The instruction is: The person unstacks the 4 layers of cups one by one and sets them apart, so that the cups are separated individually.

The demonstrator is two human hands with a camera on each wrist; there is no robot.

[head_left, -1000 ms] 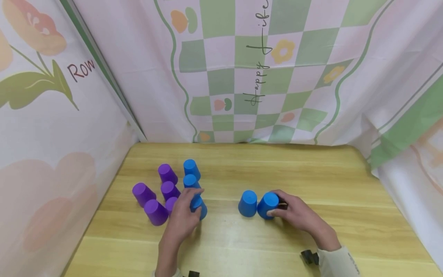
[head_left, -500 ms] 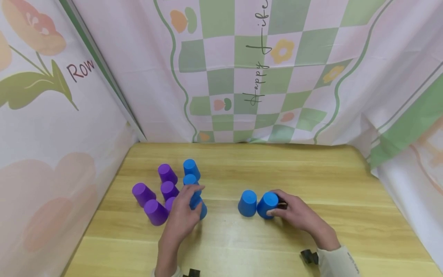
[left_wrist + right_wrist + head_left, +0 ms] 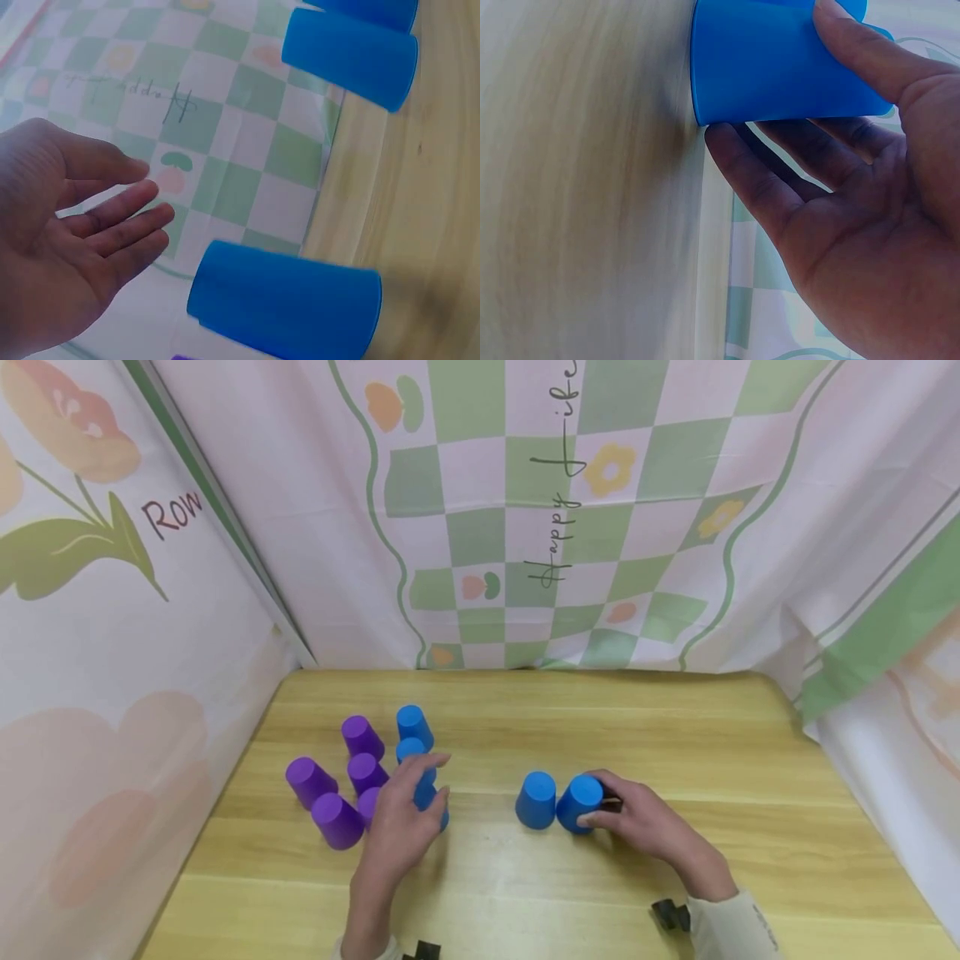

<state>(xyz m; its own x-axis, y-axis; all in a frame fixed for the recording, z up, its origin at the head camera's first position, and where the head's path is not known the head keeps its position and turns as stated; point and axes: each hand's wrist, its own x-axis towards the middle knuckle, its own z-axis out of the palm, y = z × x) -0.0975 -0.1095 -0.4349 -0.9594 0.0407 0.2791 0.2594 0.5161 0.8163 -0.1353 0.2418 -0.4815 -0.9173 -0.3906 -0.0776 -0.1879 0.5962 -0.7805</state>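
My right hand [image 3: 648, 822] holds an upturned blue cup [image 3: 579, 806], thumb on the near side and fingers behind it. In the right wrist view the thumb lies across that cup [image 3: 772, 67], its rim down at the table. Another upturned blue cup [image 3: 536, 802] stands right beside it on the left. My left hand [image 3: 405, 818] hovers over a row of blue cups at the left and partly hides the nearest ones. Its fingers are loosely bent with nothing between them; the left wrist view shows this hand [image 3: 90, 232] apart from the closest blue cup [image 3: 289, 300].
Several upturned purple cups [image 3: 337, 821] stand in a group left of my left hand. The farthest blue cup [image 3: 414, 727] is at the back of the row. A wooden table [image 3: 495, 877] lies beneath everything, bounded by a printed curtain [image 3: 480, 635] behind.
My left hand has lifted slightly off the nearest blue cup in the left row, its thumb and fingers spreading. The right hand and its cup have barely moved.
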